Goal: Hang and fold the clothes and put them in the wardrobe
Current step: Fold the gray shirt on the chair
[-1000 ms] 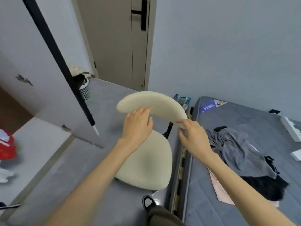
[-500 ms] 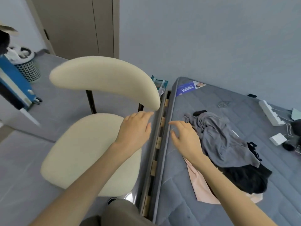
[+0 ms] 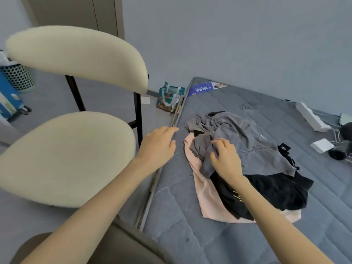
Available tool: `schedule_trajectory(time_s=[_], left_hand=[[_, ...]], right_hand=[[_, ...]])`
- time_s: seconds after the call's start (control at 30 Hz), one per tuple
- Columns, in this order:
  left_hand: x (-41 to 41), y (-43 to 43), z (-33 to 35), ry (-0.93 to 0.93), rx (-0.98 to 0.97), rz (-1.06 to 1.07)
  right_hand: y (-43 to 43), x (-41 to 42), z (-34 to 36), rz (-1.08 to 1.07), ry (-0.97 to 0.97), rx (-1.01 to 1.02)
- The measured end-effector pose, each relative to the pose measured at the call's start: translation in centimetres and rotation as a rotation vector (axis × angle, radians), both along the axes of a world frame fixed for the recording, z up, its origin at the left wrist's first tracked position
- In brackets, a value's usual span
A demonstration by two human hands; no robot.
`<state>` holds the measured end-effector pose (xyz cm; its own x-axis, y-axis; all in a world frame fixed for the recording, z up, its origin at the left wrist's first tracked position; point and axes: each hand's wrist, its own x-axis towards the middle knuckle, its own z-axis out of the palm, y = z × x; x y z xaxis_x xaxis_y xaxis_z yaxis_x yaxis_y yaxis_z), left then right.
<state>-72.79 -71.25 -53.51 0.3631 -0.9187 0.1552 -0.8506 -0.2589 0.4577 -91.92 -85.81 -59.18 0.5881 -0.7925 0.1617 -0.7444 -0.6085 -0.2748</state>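
Chair (image 3: pixel 66 159) is let go; right hand (image 3: pixel 226 161) now pinches the grey shirt (image 3: pixel 247 145) on the bed (image 3: pixel 181 235); left hand (image 3: pixel 158 147) hovers beside it, fingers loose.

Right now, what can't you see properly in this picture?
All head view.
1. Pink garment: mostly buried under the grey garment and black garment.
2. Black garment's yellow print: partly covered by the right forearm.
3. Mattress label wording: too small.
4. Wardrobe: outside the frame.
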Motion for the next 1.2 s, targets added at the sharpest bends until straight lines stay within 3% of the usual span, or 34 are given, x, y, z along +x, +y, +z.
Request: schedule_trajectory(time_s=[0.23, 0.4, 0.53, 0.67, 0.77, 0.9, 0.97, 1.03, 1.13, 1.2], left_hand=[[-5.5, -4.1, -1.6, -0.088, 0.055, -0.039], [-6.3, -4.5, -3.2, -0.125, 0.060, -0.063], [-6.3, -5.4, -3.1, -0.106, 0.046, -0.080], [-7.2, -6.7, -2.7, -0.011, 0.022, -0.094], [-8.3, -7.8, -2.3, 0.160, 0.010, -0.034], [-10.5, -8.3, -1.5, 0.512, -0.105, 0.001], [-10.2, -7.6, -1.6, 0.533, -0.223, 0.047], [-8.1, -6.3, -1.4, 0.391, -0.301, 0.084], [-3.4, -3.4, 0.5, 0.224, -0.297, 0.107], [-0.5, -1.3, 2.8, 0.143, -0.301, 0.110]], right_hand=[[-5.2, -5.3, -5.3, -0.218, 0.043, 0.202], [-7.1, -7.2, -6.4, -0.167, 0.096, 0.078], [-6.8, -7.2, -4.1, -0.114, -0.200, 0.001], [-6.2, -6.3, 2.3, 0.097, -0.504, -0.054], [-4.5, -5.4, 7.5, 0.250, -0.681, -0.118], [-1.0, -3.5, 11.5, 0.381, -0.861, -0.019], [-0.2, -2.8, 11.9, 0.415, -0.839, -0.003], [-0.3, -2.2, 11.7, 0.408, -0.746, -0.063], [-0.6, -0.8, 10.7, 0.388, -0.502, -0.109], [0.3, 1.1, 10.2, 0.442, -0.362, -0.028]])
